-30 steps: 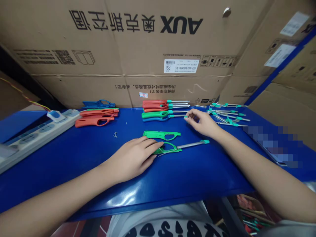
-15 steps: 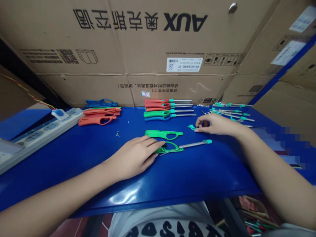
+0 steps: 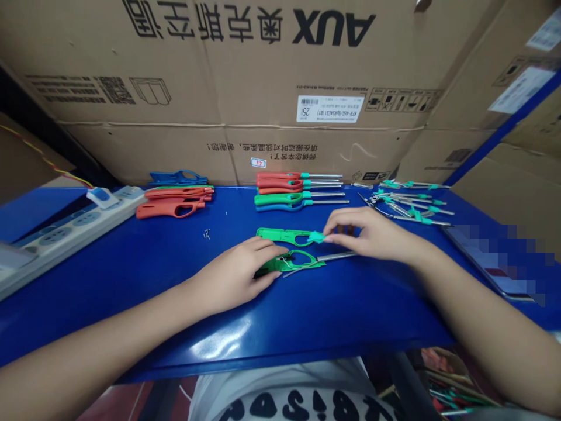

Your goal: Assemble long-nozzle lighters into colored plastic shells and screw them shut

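Head view: the left hand [image 3: 243, 266] grips the near green half-shell [image 3: 288, 265] between thumb and fingers at mid-desk [image 3: 307, 316], presumably to steady it; a metal tube [image 3: 336, 256] extends from its ring end toward the desk's right edge. The right hand [image 3: 372, 234] pinches a small teal part [image 3: 316, 237] in its fingertips, a hold suited to so small a piece. The far green half-shell [image 3: 280, 235] lies just beyond, probably kept within reach. Lighters [image 3: 280, 199] are stacked along the desk's far edge (apparently to leave working room). Compared with the earlier frame, the teal part has shifted leftward to overlap the far green half-shell's ring end, and the right hand now hides the tube's tip
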The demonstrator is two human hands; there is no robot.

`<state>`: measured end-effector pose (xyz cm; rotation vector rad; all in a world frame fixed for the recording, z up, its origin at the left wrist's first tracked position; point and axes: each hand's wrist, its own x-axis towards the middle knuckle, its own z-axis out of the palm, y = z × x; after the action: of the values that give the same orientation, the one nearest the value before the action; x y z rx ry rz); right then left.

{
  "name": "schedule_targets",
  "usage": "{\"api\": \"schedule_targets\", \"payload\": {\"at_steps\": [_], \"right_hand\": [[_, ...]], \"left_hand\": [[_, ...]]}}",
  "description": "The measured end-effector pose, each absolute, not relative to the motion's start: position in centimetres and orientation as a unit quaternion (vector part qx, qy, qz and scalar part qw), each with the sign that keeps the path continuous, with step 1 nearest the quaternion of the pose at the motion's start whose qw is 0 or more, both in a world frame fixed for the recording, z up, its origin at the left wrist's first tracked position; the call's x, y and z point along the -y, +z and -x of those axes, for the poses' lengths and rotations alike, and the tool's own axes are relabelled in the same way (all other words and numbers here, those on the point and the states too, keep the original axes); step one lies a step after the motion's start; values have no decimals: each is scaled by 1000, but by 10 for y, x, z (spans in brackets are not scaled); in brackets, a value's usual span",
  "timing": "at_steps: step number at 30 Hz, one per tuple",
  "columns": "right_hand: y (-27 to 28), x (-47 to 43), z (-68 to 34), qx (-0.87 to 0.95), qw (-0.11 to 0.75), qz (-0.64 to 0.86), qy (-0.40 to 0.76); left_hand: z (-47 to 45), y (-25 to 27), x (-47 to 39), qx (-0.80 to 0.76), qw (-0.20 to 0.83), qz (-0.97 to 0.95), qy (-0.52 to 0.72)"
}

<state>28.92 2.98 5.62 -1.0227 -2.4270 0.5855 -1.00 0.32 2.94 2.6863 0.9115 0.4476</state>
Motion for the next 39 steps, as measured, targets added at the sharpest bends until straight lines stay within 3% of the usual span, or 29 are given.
{"api": "schedule_targets", "payload": {"at_steps": [4,20,27,39], "right_hand": [[38,-22,-268,909,186,299,222],[23,-18,-256,923,175,292,181],[22,-13,-252,942,136,289,101],[19,-10,-251,951,158,257,61]], "left_hand": [[8,30,-3,-317,159,-920,168],[6,28,-5,-323,200,-909,168],[5,27,-4,-330,207,-905,172],[5,25,-5,-340,216,-900,167]]}}
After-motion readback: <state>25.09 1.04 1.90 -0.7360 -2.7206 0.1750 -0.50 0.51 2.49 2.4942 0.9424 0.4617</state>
